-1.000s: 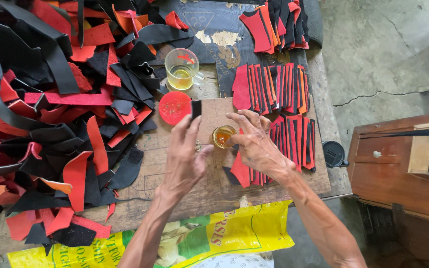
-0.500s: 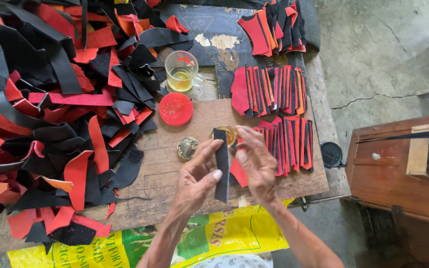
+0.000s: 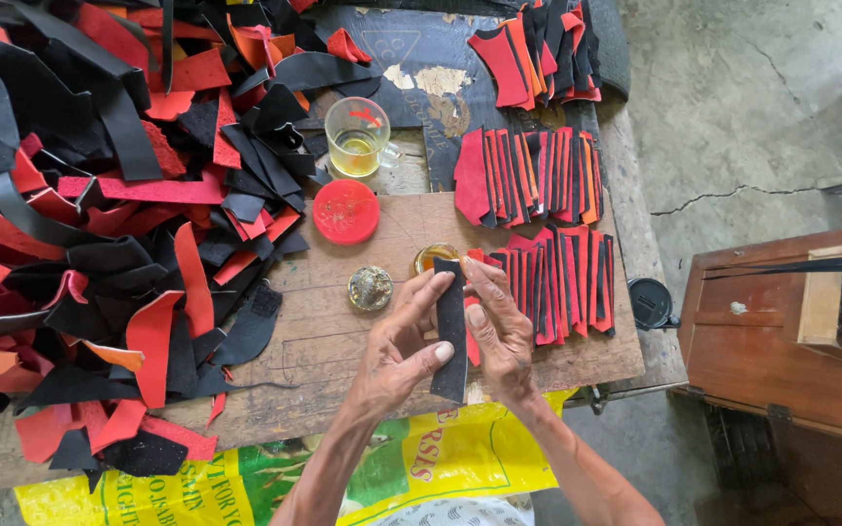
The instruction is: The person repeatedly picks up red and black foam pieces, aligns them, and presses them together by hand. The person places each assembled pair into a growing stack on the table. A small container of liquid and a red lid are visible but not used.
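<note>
Both hands work over the near middle of the wooden desk (image 3: 343, 321). The left hand (image 3: 403, 336) pinches a long black leather strip (image 3: 451, 326) along its left edge, thumb across the lower part. The right hand (image 3: 499, 331) is closed against the strip's right edge, fingers pressing on its face. The strip stands nearly upright in the view, its top just in front of a small round tin of amber glue (image 3: 433, 257).

Judgement on the step: the work appears to be coating or smoothing the strip. It would go best with the strip held taut between both hands, the pressing finger run along the full length in one direction, and the strip kept clear of the finished pieces to the right.

Count:
- One clear glass cup of yellow liquid (image 3: 357, 138).
- One red round plastic lid (image 3: 346, 211).
- One small metal lid (image 3: 370, 288).
- One glue tin.
- Three groups of laid-out red-and-black strips (image 3: 562, 282); single pieces overlap too much to count.
- One large loose heap of red and black leather offcuts (image 3: 99, 224), uncountable.
</note>
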